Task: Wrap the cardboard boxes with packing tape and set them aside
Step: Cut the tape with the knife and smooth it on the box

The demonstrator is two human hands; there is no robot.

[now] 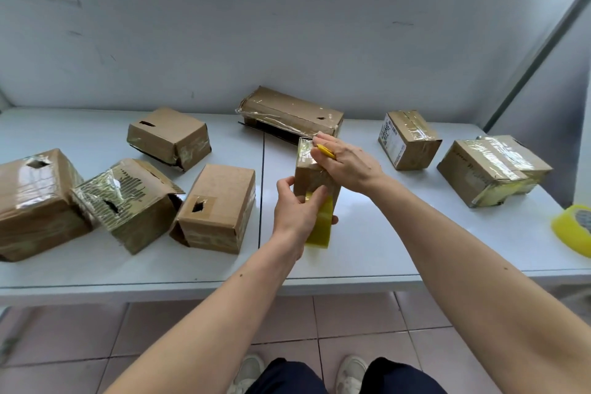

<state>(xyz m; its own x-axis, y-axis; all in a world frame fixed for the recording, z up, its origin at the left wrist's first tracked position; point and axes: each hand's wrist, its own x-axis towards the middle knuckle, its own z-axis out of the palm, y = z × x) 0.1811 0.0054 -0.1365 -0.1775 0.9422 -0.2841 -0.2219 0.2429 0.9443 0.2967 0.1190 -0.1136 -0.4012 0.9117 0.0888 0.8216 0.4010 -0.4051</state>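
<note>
White table [367, 253] (QR-labelled box [407, 139])

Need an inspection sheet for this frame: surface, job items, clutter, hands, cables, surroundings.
Surface: white table, two panels with a seam.
Job's things: small box held upright at centre; four boxes on the left, long box at back, two on the right; tape roll at right edge.
Clutter: nothing seen.
Hands: left hand grips the small box and yellow tape; right hand holds a yellow tool at the box top.
Cables: nothing seen.
Surroundings: white wall, tiled floor.
</note>
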